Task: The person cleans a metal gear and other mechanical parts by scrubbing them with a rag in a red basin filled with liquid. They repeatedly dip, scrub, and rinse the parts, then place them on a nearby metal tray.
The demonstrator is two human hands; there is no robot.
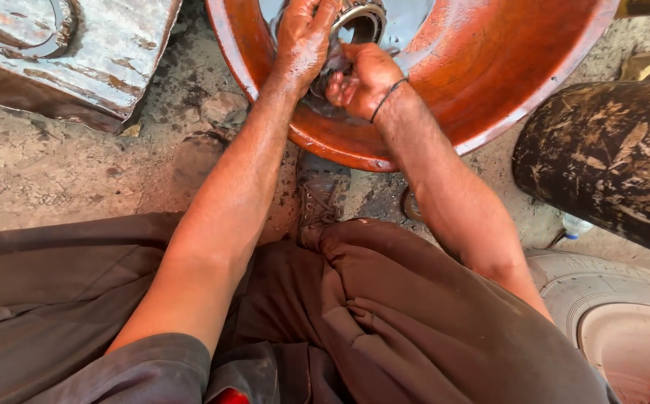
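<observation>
At the top centre of the frame, the left hand (pixel 304 37) is laid over the metal bearing ring (pixel 361 21) in the hub of the orange wheel rim (pixel 482 82). The right hand (pixel 362 78) is curled shut just below it on something dark, which cannot be identified. The ring is best kept square while the rim is steadied. The hub's upper half is cut off; the fingertips are hidden by grease.

We are seeing two hands, left hand (pixel 302 41) and right hand (pixel 362 78), working at one orange wheel rim (pixel 482 67) holding one metal bearing ring (pixel 361 19); one tyre (pixel 602 292), one dark drum (pixel 609 157) and one rusty metal plate (pixel 78 52) are lying nearby.
</observation>
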